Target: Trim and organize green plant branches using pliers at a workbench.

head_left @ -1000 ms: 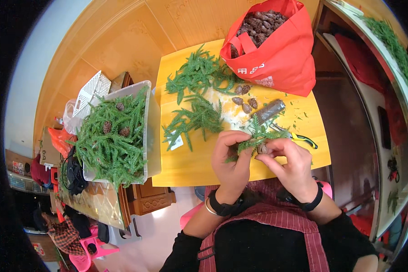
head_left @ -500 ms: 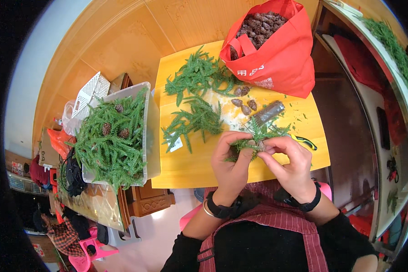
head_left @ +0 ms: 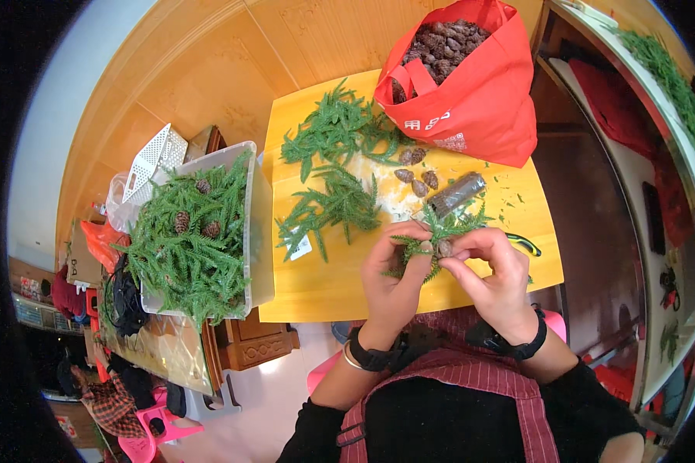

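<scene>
Above the front part of the yellow table, my left hand (head_left: 396,266) pinches a green artificial pine sprig (head_left: 459,224) between thumb and fingers. A small brown pine cone (head_left: 444,248) sits among its needles. My right hand (head_left: 492,266) is closed at the cone's right side, thumb and forefinger pressed together against it. Whether a thin wire or stem lies in that pinch is too small to tell. Just beyond the sprig lies a dark, shiny roll (head_left: 456,194). Several loose pine cones (head_left: 418,187) rest farther back.
A red bag (head_left: 471,108) full of pine cones stands at the back right. More green sprigs (head_left: 336,204) lie on the yellow table (head_left: 332,289). At left is a clear plastic bin (head_left: 261,231) heaped with greenery. Yellow-and-black handled cutters (head_left: 525,244) lie by my right hand.
The pine cone shows more plainly between my fingers, and the sprig has turned slightly. My right hand has shifted a little, and more of the cutters' handle is covered.
</scene>
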A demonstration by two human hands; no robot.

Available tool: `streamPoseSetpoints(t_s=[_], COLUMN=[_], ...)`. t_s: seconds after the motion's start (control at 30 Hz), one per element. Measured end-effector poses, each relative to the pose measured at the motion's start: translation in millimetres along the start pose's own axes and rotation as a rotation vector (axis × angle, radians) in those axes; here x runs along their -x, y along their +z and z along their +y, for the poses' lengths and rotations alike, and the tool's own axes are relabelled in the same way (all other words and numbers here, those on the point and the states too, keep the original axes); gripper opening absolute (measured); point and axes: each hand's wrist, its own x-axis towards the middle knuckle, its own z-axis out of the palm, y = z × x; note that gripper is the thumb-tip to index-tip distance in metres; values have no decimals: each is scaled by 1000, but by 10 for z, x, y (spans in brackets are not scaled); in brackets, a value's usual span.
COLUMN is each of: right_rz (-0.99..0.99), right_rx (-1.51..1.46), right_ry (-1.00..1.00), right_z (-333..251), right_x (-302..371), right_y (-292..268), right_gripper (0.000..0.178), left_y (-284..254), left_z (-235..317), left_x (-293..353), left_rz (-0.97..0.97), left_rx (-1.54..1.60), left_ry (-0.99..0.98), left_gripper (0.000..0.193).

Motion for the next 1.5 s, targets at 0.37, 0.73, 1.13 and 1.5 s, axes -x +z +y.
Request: streamPoseSetpoints(t_s=[0.37,0.73,1.13,1.5], right_rz=[-10,-40,-98,-388], right_rx=[-13,-55,223,177], right_ry=[1,0,-406,-245], right_z=[38,31,-250,-213], right_x=[40,63,-392,-441], right_y=[-16,-52,-408,-379], right_gripper=[33,40,19,20], left_y=[-89,-71,-114,-120], left_z=[11,113,172,196], left_x=[-13,17,43,41], left_rz=[-99,-115,-194,-304], left_rx=[-223,-256,-272,-379], left_ry=[125,53,139,245], left_gripper=[32,30,27,25])
